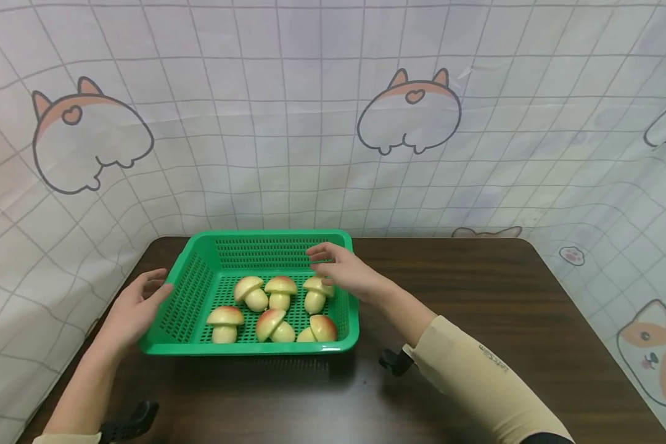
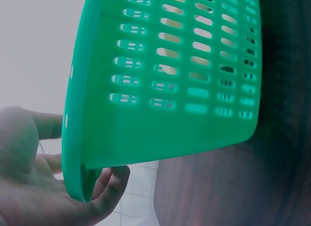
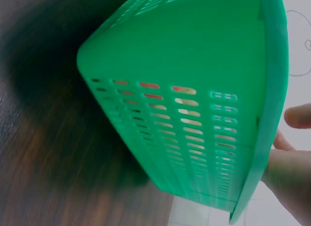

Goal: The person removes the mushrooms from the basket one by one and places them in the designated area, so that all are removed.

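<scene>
A green perforated plastic basket (image 1: 255, 349) stands on the dark wood table, holding several mushroom-shaped pieces (image 1: 224, 320) with pale stems and yellow caps tinged red. At the basket's left side is my left hand (image 1: 135, 311), its thumb and fingers apart and loosely bent. In the left wrist view, fingers of the left hand (image 2: 48, 187) show past the rim (image 2: 73, 114) at a corner. My right hand (image 1: 346, 268) reaches over the right rim, its loosely bent fingers above the mushroom-shaped piece (image 1: 314, 299) at back right. The right wrist view shows the basket's outer wall (image 3: 194, 51), partly hiding that hand.
The dark wood table (image 1: 449, 296) extends to the right of the basket and in front of it. A white grid-patterned cloth (image 1: 288, 123) with corgi drawings hangs behind and along both sides. Black wrist mounts (image 1: 396, 362) sit at both forearms.
</scene>
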Demonstrator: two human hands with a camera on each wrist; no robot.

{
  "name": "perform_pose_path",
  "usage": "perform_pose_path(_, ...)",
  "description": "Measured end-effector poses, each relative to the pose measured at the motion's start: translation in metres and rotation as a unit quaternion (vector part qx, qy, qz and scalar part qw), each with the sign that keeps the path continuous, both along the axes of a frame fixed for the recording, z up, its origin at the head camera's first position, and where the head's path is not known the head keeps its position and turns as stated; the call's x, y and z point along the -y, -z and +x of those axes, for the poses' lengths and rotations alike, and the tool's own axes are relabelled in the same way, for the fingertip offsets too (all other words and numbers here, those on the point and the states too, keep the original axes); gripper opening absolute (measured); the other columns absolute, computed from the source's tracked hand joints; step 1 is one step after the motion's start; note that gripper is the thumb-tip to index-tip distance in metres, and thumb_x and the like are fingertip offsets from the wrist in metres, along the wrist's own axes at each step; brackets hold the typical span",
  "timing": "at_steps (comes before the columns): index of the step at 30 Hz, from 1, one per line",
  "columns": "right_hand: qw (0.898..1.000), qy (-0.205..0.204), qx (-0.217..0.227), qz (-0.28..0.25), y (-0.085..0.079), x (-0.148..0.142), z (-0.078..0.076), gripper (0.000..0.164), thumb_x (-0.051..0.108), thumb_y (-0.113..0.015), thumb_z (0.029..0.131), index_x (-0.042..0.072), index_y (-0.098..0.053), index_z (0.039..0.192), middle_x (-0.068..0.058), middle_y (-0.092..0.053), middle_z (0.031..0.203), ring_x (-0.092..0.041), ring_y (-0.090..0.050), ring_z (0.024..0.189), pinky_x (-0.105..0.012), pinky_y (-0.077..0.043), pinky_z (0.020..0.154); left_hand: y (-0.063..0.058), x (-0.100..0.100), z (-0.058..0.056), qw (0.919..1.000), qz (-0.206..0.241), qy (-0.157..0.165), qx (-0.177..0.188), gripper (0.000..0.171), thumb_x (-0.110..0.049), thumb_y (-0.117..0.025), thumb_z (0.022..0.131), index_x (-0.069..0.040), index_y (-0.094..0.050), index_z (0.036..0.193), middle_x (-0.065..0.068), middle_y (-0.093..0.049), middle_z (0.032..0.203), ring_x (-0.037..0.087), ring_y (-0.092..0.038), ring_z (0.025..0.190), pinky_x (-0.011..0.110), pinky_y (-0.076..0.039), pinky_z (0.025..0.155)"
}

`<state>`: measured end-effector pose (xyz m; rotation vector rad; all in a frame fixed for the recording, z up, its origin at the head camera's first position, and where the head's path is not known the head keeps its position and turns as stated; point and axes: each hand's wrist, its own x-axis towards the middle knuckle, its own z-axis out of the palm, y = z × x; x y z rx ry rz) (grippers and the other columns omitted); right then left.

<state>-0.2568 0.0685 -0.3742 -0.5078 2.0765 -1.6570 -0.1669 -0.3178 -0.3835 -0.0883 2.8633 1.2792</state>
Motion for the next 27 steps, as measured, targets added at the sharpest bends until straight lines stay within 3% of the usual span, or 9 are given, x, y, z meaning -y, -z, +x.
perform_pose_path(5, 0.998, 0.002, 0.055, -0.043, -0.001, 0.006, -0.005, 0.038, 0.007, -0.044, 0.106, 0.004, -0.046, 0.143, -0.016, -0.045, 0.146, -0.031, -0.044, 0.141, -0.053, -0.037, 0.113, 0.003, 0.000, 0.000, 0.9997, 0.007, -0.015, 0.019, 0.061, -0.034, -0.031, 0.113, 0.006, -0.022, 0.159, 0.037, -0.035, 0.149, 0.047, -0.047, 0.121, 0.055, -0.042, 0.089)
perform_pose_path(12, 0.996, 0.012, 0.076, -0.049, 0.001, 0.008, -0.008, 0.042, 0.007, -0.048, 0.103, 0.003, -0.045, 0.144, -0.018, -0.041, 0.149, -0.034, -0.040, 0.142, -0.057, -0.029, 0.117, 0.011, 0.000, 0.000, 0.9997, 0.003, -0.013, 0.022, 0.056, -0.023, -0.029, 0.113, 0.009, -0.021, 0.158, 0.037, -0.041, 0.142, 0.042, -0.055, 0.112, 0.043, -0.048, 0.079)
perform_pose_path(20, 0.995, 0.033, 0.088, -0.023, 0.002, 0.016, -0.011, 0.053, 0.017, -0.056, 0.103, 0.002, -0.040, 0.151, -0.019, -0.031, 0.160, -0.037, -0.027, 0.148, -0.064, -0.018, 0.118, 0.010, -0.002, -0.003, 0.9992, 0.016, -0.024, 0.026, 0.057, -0.024, -0.026, 0.113, 0.007, -0.016, 0.160, 0.038, -0.033, 0.149, 0.050, -0.046, 0.122, 0.059, -0.043, 0.090)
perform_pose_path(23, 0.995, 0.040, 0.092, -0.012, 0.005, 0.021, -0.012, 0.052, 0.019, -0.057, 0.103, 0.003, -0.042, 0.151, -0.018, -0.034, 0.158, -0.037, -0.029, 0.148, -0.061, -0.021, 0.118, 0.011, -0.003, -0.003, 0.9988, 0.024, -0.030, 0.030, 0.057, -0.024, -0.027, 0.113, 0.007, -0.017, 0.160, 0.038, -0.033, 0.149, 0.047, -0.049, 0.120, 0.054, -0.046, 0.087)
perform_pose_path(27, 0.996, 0.032, 0.087, 0.009, 0.007, 0.028, -0.012, 0.052, 0.019, -0.059, 0.103, 0.002, -0.043, 0.150, -0.018, -0.040, 0.155, -0.038, -0.036, 0.144, -0.056, -0.031, 0.115, 0.013, 0.000, -0.003, 0.9975, 0.047, -0.039, 0.037, 0.056, -0.023, -0.031, 0.113, 0.007, -0.020, 0.159, 0.036, -0.038, 0.143, 0.036, -0.057, 0.104, 0.042, -0.052, 0.074)
